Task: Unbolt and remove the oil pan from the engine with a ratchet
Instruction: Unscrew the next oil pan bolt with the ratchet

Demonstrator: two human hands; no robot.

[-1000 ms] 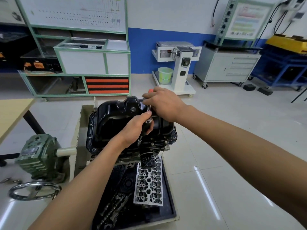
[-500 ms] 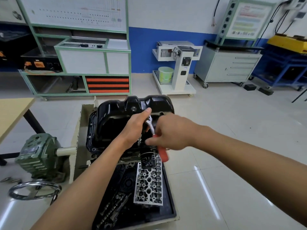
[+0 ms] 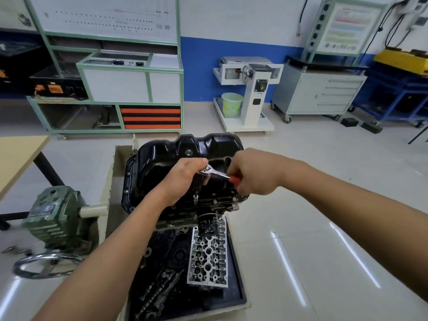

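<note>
We find the oil pan at the centre of the frame, sitting upside down on the engine. It looks like stiff pressed steel, fairly heavy and probably oily (so slippery), and is best lifted by its flanged rim, one hand on each side. The ratchet stands over a near-edge bolt. Our left hand curls round its head to steady it. Our right hand seems clenched on the red handle, though its fingers are mostly hidden.

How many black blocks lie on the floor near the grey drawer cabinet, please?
2: one block at the right front corner of the grey drawer cabinet, the other just right of it. More may be hidden.
</note>
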